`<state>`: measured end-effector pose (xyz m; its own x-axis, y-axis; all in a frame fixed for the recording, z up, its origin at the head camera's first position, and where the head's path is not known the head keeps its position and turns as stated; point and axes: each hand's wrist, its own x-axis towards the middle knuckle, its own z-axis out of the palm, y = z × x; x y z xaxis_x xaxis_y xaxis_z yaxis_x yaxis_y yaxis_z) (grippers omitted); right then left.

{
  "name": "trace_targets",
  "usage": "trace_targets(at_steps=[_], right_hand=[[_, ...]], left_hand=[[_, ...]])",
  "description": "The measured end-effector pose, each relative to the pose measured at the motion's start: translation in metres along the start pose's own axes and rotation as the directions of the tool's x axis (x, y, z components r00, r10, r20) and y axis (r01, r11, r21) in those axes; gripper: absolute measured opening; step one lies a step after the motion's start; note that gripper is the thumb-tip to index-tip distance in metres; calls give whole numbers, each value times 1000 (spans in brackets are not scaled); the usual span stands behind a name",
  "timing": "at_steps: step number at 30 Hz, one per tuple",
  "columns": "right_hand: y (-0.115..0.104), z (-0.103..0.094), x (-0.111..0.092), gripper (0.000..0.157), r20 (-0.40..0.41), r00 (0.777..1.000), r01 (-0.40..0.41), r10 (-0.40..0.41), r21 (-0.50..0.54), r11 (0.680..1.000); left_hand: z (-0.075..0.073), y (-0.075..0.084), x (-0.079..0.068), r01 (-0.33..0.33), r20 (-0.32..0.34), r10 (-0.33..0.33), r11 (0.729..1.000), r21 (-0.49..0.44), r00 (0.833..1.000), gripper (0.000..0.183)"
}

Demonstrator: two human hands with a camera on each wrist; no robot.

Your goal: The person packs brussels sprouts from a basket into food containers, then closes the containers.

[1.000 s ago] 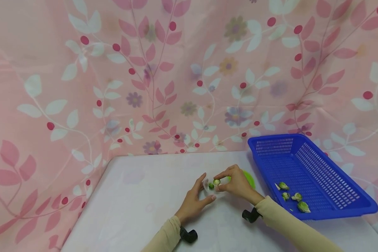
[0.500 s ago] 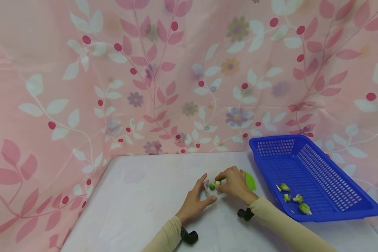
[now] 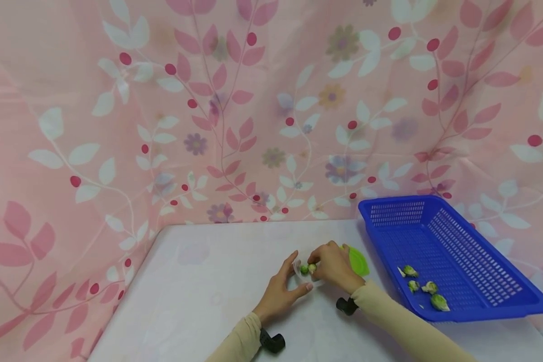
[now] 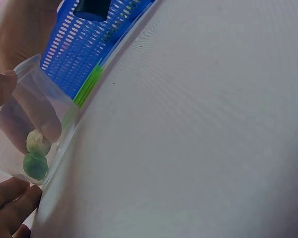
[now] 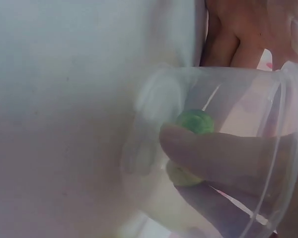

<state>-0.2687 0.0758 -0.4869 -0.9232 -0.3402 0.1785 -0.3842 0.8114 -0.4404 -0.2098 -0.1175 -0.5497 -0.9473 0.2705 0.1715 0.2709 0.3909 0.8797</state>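
Note:
A clear plastic tub (image 5: 154,99) stands on the white table. My left hand (image 3: 281,290) holds it, with the thumb and fingers on opposite sides. My right hand (image 3: 336,264) reaches inside, its thumb and fingers pinching a pale Brussels sprout (image 4: 38,143) low in the tub. Beside that one lies a greener Brussels sprout (image 4: 35,165), also visible through the wall in the right wrist view. A bright green lid (image 3: 358,261) lies just beyond the right hand, which partly covers it.
On the right stands a blue perforated basket (image 3: 479,241) with several Brussels sprouts (image 3: 440,302) gathered at its near end. The white table (image 3: 185,281) extends left of the hands. A floral curtain (image 3: 271,110) hangs behind the table.
My right hand has lowered the pale Brussels sprout into the tub and shifted slightly, uncovering more of the green lid. My left hand has stayed around the tub.

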Motion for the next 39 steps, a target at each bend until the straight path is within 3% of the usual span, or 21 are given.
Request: trace_targets(at_steps=[8, 13, 24, 34, 39], right_hand=[[-4, -1, 2, 29, -9, 999, 46, -48, -114, 992], [-6, 2, 1, 31, -20, 999, 40, -43, -129, 991], [-7, 3, 2, 23, -132, 986, 73, -98, -185, 980], [-3, 0, 1, 26, -76, 997, 20, -26, -81, 997], [-5, -22, -2, 24, -70, 996, 61, -60, 2, 998]], left_hand=[[-1, 1, 1, 3, -6, -3, 1000, 6, 1000, 87], [0, -1, 2, 11, -16, -11, 1000, 20, 1000, 85], [0, -2, 4, 5, -22, -4, 1000, 22, 1000, 83], [1, -4, 3, 1, -26, -1, 1000, 27, 1000, 83], [2, -3, 1, 0, -24, 0, 1000, 25, 1000, 83]])
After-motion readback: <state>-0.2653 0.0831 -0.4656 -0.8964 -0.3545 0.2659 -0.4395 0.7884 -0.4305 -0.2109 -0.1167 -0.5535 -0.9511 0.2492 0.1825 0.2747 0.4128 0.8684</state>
